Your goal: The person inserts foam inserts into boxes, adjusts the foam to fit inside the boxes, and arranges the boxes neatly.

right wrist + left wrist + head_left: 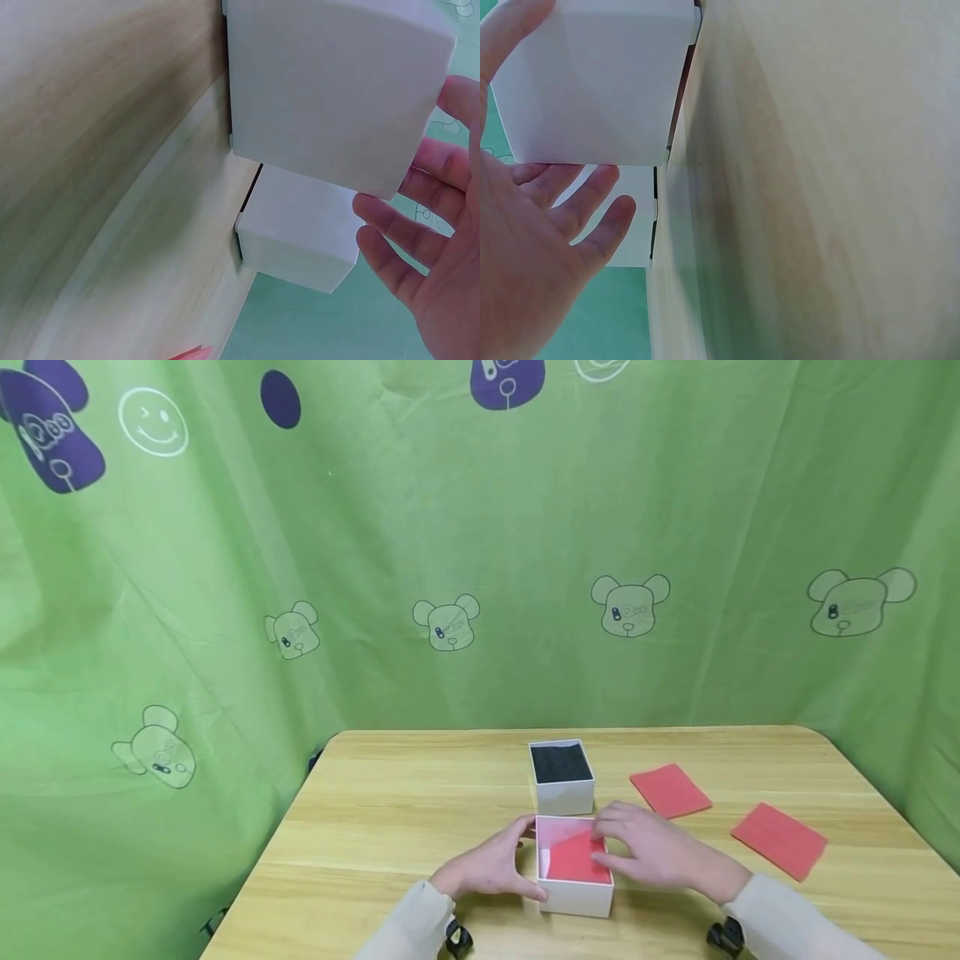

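Light wooden table [390,810] against a green curtain backdrop [375,568] printed with bear heads and smileys.

makeshift recording booth; green cartoon-bear curtain [480,568] around wooden table [390,810]
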Tool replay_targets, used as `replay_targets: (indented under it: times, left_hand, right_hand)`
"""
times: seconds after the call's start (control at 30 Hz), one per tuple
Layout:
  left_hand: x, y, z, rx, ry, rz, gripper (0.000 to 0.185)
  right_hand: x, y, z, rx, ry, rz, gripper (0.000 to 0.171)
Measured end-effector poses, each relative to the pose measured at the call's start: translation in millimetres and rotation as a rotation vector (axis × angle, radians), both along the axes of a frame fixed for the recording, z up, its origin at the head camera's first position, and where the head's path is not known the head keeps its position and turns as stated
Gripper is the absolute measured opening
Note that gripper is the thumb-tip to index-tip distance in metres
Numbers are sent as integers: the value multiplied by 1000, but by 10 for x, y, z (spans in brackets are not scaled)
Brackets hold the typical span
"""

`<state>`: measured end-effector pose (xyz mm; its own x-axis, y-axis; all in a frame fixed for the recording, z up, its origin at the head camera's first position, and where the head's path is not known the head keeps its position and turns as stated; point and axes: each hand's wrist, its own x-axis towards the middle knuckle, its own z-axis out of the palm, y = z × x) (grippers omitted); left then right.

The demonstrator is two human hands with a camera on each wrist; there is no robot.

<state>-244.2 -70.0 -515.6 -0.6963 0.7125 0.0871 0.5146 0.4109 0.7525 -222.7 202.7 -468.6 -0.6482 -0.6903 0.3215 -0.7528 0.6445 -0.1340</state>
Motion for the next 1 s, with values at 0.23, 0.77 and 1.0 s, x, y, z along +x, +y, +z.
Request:
replay_targets:
  times: [0.23,0.77,1.0]
  left_hand:
    - [2,14,-2,-8,7,-4,98]
    - [-16,1,-18,0,1,-2,98]
    - [-16,-1,-28,-1,5,4,98]
  right_hand:
    - [-9,3,-31,41,-63,-19,30]
    - [14,133,-24,-171,-69,-49,25]
    - [-155,462,-12,-262,-6,-136,28]
